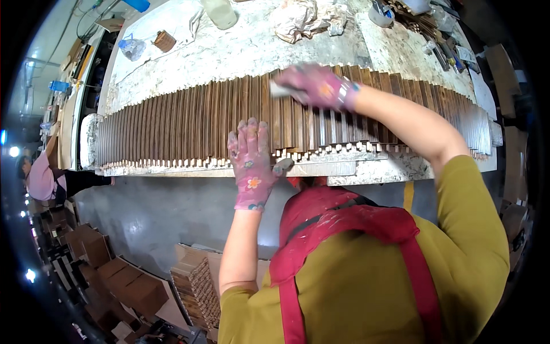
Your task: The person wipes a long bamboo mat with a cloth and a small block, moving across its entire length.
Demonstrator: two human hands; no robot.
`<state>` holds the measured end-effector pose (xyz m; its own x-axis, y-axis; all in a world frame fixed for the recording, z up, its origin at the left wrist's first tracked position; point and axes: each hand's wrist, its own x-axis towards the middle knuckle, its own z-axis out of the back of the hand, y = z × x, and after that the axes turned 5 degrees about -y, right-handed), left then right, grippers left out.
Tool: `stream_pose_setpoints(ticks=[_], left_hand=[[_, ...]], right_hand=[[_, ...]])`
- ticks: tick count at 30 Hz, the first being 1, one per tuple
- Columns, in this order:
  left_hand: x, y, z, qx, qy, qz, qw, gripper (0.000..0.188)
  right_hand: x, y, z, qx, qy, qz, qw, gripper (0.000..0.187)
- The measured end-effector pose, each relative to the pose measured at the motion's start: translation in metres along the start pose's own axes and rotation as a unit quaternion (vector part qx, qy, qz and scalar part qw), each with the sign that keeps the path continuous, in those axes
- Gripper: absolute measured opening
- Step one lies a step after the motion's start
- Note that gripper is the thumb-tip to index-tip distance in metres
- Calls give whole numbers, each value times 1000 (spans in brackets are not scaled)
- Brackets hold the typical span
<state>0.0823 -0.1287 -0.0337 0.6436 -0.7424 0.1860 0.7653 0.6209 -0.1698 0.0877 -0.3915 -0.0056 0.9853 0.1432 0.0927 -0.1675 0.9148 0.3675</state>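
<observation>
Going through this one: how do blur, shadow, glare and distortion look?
Head view: the right hand is smeared by motion, the left hand clearer; in the same view, a shadow falls on the strips below the right forearm, and glare whitens their right end; also there, the row bows, and black surrounds the fisheye image.

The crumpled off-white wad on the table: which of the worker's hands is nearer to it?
Right. The right hand is over the wooden strips, short of the crumpled wad; the left hand lies across the strips' near edge, farther away.
</observation>
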Motion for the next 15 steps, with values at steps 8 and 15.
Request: stream_pose_setpoints(ticks=[8,15], left_hand=[[-9,18,41,33,-16,17,999,100],[5,91,23,113,24,-43,992,96]], right_hand=[[-45,29,52,2,-45,205,978,28],[38,28,-23,23,-171,52,984,23]])
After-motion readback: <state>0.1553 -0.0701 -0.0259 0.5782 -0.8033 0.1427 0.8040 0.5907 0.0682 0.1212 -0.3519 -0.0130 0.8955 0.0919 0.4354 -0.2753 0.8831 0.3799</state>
